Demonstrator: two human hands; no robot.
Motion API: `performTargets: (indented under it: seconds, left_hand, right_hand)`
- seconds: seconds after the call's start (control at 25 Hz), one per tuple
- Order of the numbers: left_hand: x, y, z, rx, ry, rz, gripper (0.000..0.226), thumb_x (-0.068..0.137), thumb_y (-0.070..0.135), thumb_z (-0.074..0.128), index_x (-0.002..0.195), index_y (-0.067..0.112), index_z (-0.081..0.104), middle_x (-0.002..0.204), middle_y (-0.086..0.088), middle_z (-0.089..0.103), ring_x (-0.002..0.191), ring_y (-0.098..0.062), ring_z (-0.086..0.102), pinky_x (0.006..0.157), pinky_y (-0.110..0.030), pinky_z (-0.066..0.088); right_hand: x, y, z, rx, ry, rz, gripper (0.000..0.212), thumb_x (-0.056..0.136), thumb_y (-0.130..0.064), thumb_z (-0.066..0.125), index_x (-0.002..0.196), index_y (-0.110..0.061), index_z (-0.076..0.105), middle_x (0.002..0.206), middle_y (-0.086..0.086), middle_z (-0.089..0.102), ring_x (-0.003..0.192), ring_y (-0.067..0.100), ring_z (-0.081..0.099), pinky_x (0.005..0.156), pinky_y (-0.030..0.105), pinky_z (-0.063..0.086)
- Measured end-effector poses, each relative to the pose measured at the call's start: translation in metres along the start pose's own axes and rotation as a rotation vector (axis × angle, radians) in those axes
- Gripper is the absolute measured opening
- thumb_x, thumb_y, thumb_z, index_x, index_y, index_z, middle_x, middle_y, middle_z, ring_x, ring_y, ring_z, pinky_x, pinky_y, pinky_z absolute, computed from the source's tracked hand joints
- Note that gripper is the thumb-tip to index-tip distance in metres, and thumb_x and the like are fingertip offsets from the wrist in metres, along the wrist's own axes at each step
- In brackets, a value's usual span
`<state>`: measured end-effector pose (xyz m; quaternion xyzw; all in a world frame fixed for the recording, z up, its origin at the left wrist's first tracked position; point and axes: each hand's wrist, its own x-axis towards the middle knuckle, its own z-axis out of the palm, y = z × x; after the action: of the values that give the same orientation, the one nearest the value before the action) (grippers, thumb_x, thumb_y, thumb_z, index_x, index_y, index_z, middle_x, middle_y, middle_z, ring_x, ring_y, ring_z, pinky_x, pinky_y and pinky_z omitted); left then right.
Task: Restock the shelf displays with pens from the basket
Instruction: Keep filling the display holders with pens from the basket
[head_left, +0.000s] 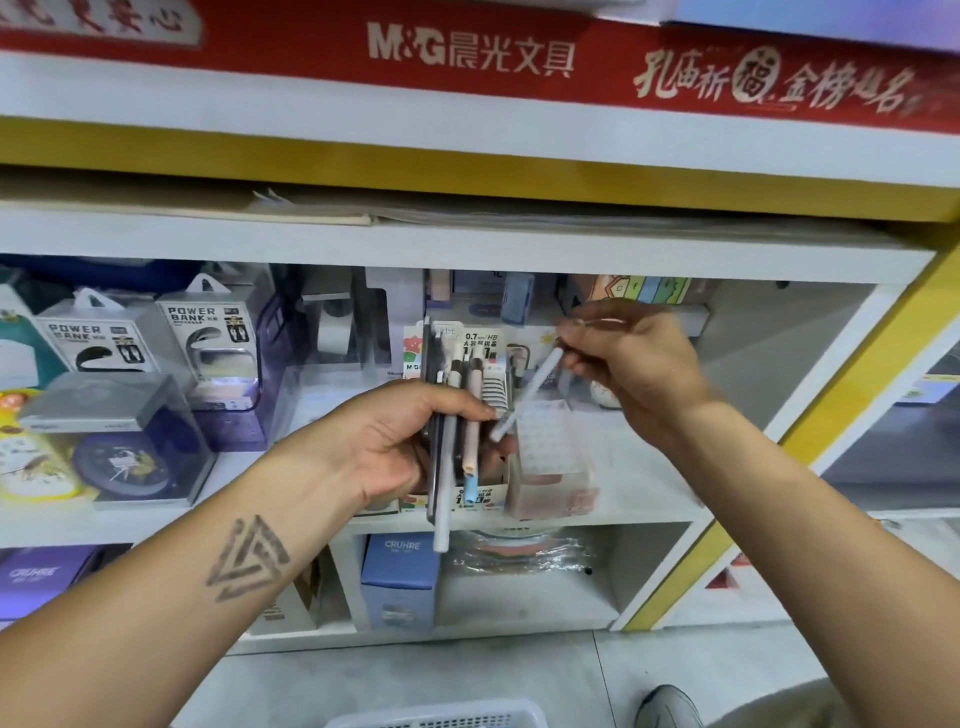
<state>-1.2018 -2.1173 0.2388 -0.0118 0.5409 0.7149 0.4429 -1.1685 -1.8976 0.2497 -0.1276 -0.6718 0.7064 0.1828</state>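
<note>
My left hand (400, 441) grips a bundle of pens (457, 415), pale, brown and dark ones held upright, in front of a cardboard pen display box (470, 493) on the white shelf (644, 499). My right hand (623, 358) pinches a single white pen (527, 395), tilted with its lower tip pointing down toward the bundle and the clear plastic pen holder (550, 441) beside the box. The rim of the white basket (447, 717) shows at the bottom edge, on the floor.
Boxed power banks (208, 343) and other packaged goods fill the shelf's left side. Blue boxes (400, 577) and wrapped items sit in the cubby below. A yellow shelf frame (810, 426) runs diagonally on the right. A shoe (670, 706) is at the bottom right.
</note>
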Motion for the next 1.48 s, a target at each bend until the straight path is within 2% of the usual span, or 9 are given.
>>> performTargets:
  seconds: [0.12, 0.32, 0.56, 0.76, 0.96, 1.16, 1.28, 1.4, 1.48]
  left_hand:
    - [0.003, 0.004, 0.004, 0.035, 0.067, 0.006, 0.010, 0.064, -0.007, 0.069, 0.074, -0.009, 0.071, 0.075, -0.024, 0.071, 0.061, -0.029, 0.072, 0.053, -0.034, 0.060]
    - [0.010, 0.013, 0.005, 0.091, 0.100, 0.030, 0.008, 0.064, -0.003, 0.074, 0.071, -0.006, 0.073, 0.069, -0.017, 0.070, 0.056, -0.023, 0.070, 0.054, -0.032, 0.060]
    - [0.015, 0.011, -0.002, 0.127, 0.119, 0.031, 0.015, 0.062, 0.000, 0.077, 0.076, -0.003, 0.073, 0.070, -0.016, 0.070, 0.057, -0.023, 0.068, 0.060, -0.035, 0.060]
    - [0.016, 0.010, -0.005, 0.125, 0.114, 0.026, 0.013, 0.059, 0.001, 0.078, 0.071, -0.001, 0.075, 0.068, -0.015, 0.070, 0.056, -0.022, 0.068, 0.062, -0.034, 0.060]
    - [0.015, 0.006, 0.001, 0.127, 0.076, 0.021, 0.020, 0.059, 0.001, 0.078, 0.078, -0.003, 0.073, 0.069, -0.015, 0.070, 0.057, -0.022, 0.069, 0.058, -0.032, 0.059]
    - [0.011, 0.004, 0.007, 0.154, 0.042, 0.037, 0.006, 0.062, 0.002, 0.077, 0.068, 0.003, 0.077, 0.065, -0.013, 0.070, 0.054, -0.021, 0.068, 0.048, -0.030, 0.057]
    - [0.012, 0.001, 0.009, 0.182, 0.052, 0.061, 0.016, 0.062, 0.001, 0.078, 0.078, 0.002, 0.074, 0.066, -0.013, 0.069, 0.054, -0.022, 0.068, 0.049, -0.030, 0.057]
    - [0.010, -0.003, 0.011, 0.205, 0.058, 0.072, 0.007, 0.071, -0.002, 0.077, 0.073, 0.004, 0.075, 0.065, -0.012, 0.070, 0.054, -0.022, 0.068, 0.048, -0.029, 0.056]
    - [0.011, -0.006, 0.012, 0.220, 0.064, 0.082, 0.009, 0.074, -0.004, 0.076, 0.071, 0.005, 0.075, 0.067, -0.013, 0.071, 0.054, -0.023, 0.070, 0.048, -0.029, 0.056]
  right_hand:
    - [0.008, 0.001, -0.017, -0.216, 0.104, -0.173, 0.013, 0.085, 0.002, 0.074, 0.092, 0.000, 0.063, 0.068, 0.013, 0.071, 0.052, 0.020, 0.063, 0.057, 0.034, 0.059]
    - [0.012, 0.024, -0.014, -0.891, -0.011, -0.472, 0.008, 0.095, -0.015, 0.064, 0.088, -0.013, 0.066, 0.073, -0.001, 0.072, 0.070, 0.013, 0.071, 0.071, 0.040, 0.059]
    - [0.021, 0.031, -0.010, -0.911, -0.032, -0.468, 0.009, 0.095, -0.013, 0.064, 0.086, -0.011, 0.066, 0.071, -0.002, 0.072, 0.069, 0.007, 0.070, 0.069, 0.035, 0.059]
    - [0.021, 0.031, -0.003, -0.858, -0.136, -0.460, 0.009, 0.091, -0.008, 0.070, 0.083, -0.007, 0.067, 0.072, -0.003, 0.072, 0.066, -0.003, 0.068, 0.062, 0.010, 0.052]
    - [0.024, 0.040, 0.002, -0.914, -0.143, -0.473, 0.009, 0.093, -0.011, 0.067, 0.085, -0.008, 0.072, 0.075, 0.000, 0.073, 0.070, 0.006, 0.069, 0.071, 0.028, 0.057]
    - [0.021, 0.041, 0.007, -1.212, -0.159, -0.478, 0.030, 0.098, -0.018, 0.060, 0.126, -0.014, 0.068, 0.112, 0.009, 0.067, 0.101, 0.024, 0.063, 0.090, 0.029, 0.046]
    - [0.011, 0.032, 0.013, -1.011, -0.108, -0.413, 0.027, 0.099, -0.026, 0.058, 0.122, -0.015, 0.067, 0.091, -0.003, 0.066, 0.077, 0.008, 0.062, 0.078, 0.027, 0.050]
    - [-0.001, 0.020, 0.025, -0.502, -0.204, -0.125, 0.022, 0.094, -0.035, 0.067, 0.109, -0.019, 0.068, 0.077, 0.001, 0.074, 0.058, 0.010, 0.064, 0.051, 0.023, 0.047]
    - [-0.006, 0.017, 0.029, -0.403, -0.230, -0.042, 0.026, 0.088, -0.031, 0.075, 0.108, -0.014, 0.069, 0.072, 0.001, 0.073, 0.056, 0.011, 0.063, 0.048, 0.023, 0.045]
